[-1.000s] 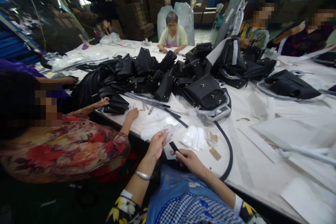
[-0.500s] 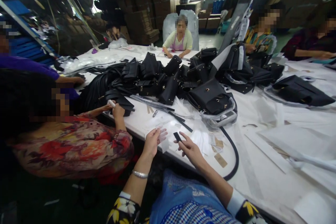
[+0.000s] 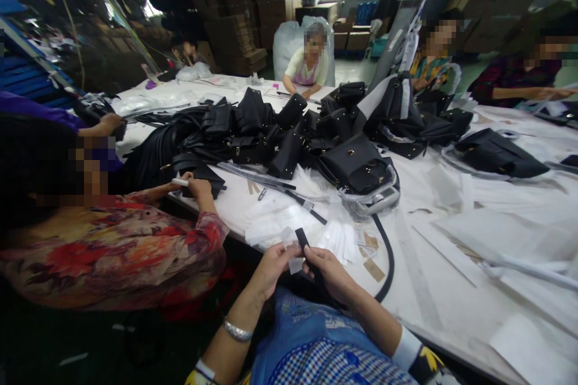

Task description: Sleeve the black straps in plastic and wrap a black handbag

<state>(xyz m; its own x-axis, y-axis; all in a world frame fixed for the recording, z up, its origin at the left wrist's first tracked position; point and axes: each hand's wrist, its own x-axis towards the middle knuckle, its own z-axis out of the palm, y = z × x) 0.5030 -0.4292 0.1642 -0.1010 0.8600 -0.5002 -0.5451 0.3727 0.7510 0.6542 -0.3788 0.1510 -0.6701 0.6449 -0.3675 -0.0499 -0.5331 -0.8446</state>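
Observation:
My right hand point(image 3: 326, 267) is closed around a black strap point(image 3: 301, 239), whose end sticks up past the fingers. Below that hand the strap hangs down toward my lap. Pinched in my left hand point(image 3: 276, 261) is a small translucent white sheet point(image 3: 295, 264), close beside the strap's end. Both hands are together at the table's near edge. Just beyond them lie loose white sheets point(image 3: 336, 240) and a black handbag point(image 3: 356, 162) with gold fittings and plastic-wrapped handles.
Several black bags point(image 3: 253, 111) are piled across the white table point(image 3: 433, 252). Brown paper tags point(image 3: 374, 271) lie right of my hands. At my left, a co-worker in a flowered top point(image 3: 112, 252) handles a white item. Other people sit around the table.
My hands have come together and nearer to me. The strap now stands upright in my right hand, with the small sheet brought beside it. The view has shifted slightly.

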